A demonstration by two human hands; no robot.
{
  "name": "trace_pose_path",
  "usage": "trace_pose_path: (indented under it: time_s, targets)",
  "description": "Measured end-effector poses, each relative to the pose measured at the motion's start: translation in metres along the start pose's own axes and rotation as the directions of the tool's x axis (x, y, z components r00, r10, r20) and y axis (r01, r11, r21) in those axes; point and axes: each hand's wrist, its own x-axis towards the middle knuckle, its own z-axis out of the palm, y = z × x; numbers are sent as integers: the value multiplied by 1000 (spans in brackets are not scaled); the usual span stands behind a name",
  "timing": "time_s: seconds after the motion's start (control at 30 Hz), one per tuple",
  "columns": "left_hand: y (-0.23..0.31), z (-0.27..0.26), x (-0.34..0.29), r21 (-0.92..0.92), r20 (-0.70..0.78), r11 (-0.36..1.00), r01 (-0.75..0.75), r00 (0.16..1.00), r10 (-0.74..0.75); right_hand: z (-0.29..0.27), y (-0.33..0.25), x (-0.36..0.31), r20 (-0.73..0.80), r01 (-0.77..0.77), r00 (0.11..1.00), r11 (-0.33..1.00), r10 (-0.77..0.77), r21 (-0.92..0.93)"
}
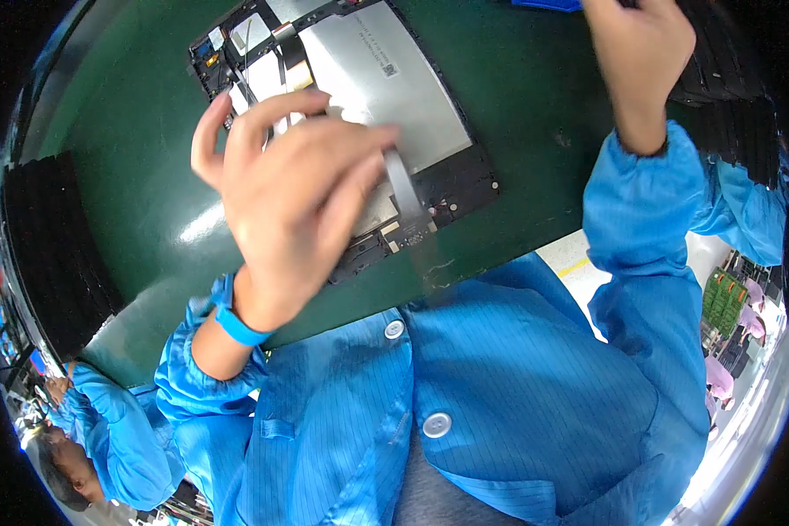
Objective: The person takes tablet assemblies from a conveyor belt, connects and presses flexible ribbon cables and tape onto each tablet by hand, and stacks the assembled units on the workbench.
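My left hand (294,193), a blue band round its wrist, is over an opened flat device (478,175), apparently a tablet, with a silver panel and black frame. Thumb and forefinger pinch a thin, pale, see-through strip (401,184), whose lower end is smeared by motion over the device's near edge. The other fingers curl loosely above the silver panel (368,66). My right hand (644,48) is at the upper right, bent at the wrist; its fingertips are cut off by the picture's edge, so what they hold is hidden.
The device lies on a shiny green mat (131,219). Black stacked pieces stand at the left (53,254) and more black pieces (728,114) at the right. A blue object (548,4) shows at the top. Co-workers in blue sit on both sides.
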Motion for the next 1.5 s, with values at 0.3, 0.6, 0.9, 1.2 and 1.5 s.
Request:
trace_pose_path:
  time_s: [0.3,0.6,0.9,1.2,1.5]
  targets:
    - [-11,12,11,-87,25,974,208,978,-206,-8,2,-19,277,250,936,964,-218,-86]
    - [-5,18,13,-64,2,988,142,990,-142,-29,-67,-99,429,147,863,944,-269,296]
    - [-4,21,15,-36,14,991,132,991,-132,-30,-67,-99,446,107,865,954,-229,281]
    - [-2,20,16,-42,21,989,144,989,-143,-29,-68,-99,431,135,871,959,-234,249]
    - [-2,20,16,-19,45,989,149,988,-148,-28,-67,-100,413,167,874,956,-257,242]
